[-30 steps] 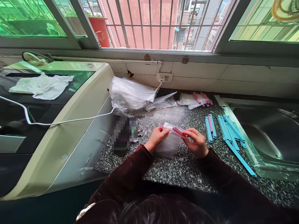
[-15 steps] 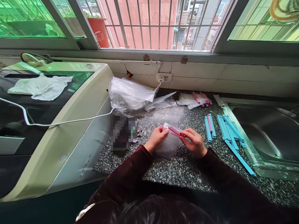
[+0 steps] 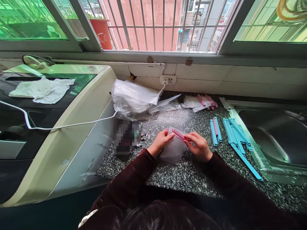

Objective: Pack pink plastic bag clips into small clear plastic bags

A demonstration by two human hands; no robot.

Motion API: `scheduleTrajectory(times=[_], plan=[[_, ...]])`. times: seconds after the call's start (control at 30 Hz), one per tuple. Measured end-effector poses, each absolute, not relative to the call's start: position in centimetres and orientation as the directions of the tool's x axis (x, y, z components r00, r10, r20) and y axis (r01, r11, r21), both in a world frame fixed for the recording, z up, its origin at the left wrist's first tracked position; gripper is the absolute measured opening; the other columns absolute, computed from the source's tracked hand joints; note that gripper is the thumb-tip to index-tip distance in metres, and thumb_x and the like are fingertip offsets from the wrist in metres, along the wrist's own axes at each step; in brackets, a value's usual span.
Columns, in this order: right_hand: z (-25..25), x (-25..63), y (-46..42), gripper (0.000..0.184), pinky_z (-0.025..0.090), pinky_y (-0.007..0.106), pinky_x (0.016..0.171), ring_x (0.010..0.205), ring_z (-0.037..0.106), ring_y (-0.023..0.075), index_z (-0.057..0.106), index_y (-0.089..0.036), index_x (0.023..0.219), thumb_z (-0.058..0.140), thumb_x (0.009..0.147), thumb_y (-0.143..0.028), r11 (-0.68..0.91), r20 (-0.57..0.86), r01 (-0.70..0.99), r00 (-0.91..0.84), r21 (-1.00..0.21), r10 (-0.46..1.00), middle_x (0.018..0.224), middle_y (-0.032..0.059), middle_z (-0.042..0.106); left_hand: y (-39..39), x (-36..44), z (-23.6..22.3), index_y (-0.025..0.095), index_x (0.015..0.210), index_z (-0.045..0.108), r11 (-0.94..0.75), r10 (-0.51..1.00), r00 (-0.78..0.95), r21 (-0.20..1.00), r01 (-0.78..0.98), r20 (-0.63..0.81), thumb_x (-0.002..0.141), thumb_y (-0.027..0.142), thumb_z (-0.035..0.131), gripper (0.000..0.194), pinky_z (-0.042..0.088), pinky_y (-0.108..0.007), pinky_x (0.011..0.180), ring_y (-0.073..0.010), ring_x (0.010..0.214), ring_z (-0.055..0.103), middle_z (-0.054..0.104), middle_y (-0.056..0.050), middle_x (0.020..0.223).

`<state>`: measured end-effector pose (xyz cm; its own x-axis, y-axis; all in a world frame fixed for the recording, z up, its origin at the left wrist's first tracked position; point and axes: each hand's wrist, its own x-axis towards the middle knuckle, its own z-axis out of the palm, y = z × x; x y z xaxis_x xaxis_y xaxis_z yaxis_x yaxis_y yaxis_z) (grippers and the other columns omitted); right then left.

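Observation:
My left hand (image 3: 161, 142) pinches the upper left corner of a small clear plastic bag (image 3: 173, 154), thumb on top. A pink bag clip (image 3: 178, 134) slants across the bag's top edge. Its right end is between the thumb and fingers of my right hand (image 3: 199, 147), while its left end lies close to my left thumb. A bit of pink shows behind my left fingers; I cannot make out what it is. To the right on the counter lie several blue bag clips (image 3: 236, 135) and a pink strip (image 3: 215, 126) between two blue ones.
Behind my hands are a pile of plastic bags (image 3: 134, 95) and, farther right, bags with pink clips (image 3: 194, 103). A blurred-out dark item (image 3: 127, 137) lies left. The washing machine (image 3: 81, 127) and metal sink (image 3: 275, 134) flank the speckled counter (image 3: 189, 179).
The pink clip's left end has shifted slightly left along the bag's top edge. My hands have barely moved and keep their grips.

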<state>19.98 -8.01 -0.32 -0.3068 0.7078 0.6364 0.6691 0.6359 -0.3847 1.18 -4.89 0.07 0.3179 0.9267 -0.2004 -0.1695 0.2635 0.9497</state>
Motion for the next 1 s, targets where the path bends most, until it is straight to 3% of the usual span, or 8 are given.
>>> scheduleTrajectory(times=[0.43,1.0], plan=[[-0.36,19.98,-8.00,0.014,0.049,0.026,0.062,0.068,0.058,0.0144,0.063,-0.020,0.093,0.054,0.083,-0.019,0.643,0.642,0.692,-0.337,-0.328,0.689,0.078,0.0054,0.061,-4.84,0.93,0.05,0.011,0.076,0.057,0.226,0.911,0.375,0.968,-0.106,-0.172,0.059,0.042,0.068,0.037,0.036,-0.023,0.058,-0.0100,0.059,0.047,0.055,0.000,0.068],[-0.43,19.84,-7.97,0.014,0.045,0.025,0.060,0.065,0.056,0.0136,0.065,-0.020,0.088,0.051,0.085,-0.023,0.614,0.598,0.755,-0.388,-0.231,0.702,0.072,0.0042,0.061,-4.89,1.16,0.31,0.014,0.063,0.051,0.110,0.958,0.273,0.992,-0.062,-0.089,0.059,0.057,0.065,0.045,0.030,-0.022,0.054,-0.0087,0.057,0.040,0.047,0.004,0.059]])
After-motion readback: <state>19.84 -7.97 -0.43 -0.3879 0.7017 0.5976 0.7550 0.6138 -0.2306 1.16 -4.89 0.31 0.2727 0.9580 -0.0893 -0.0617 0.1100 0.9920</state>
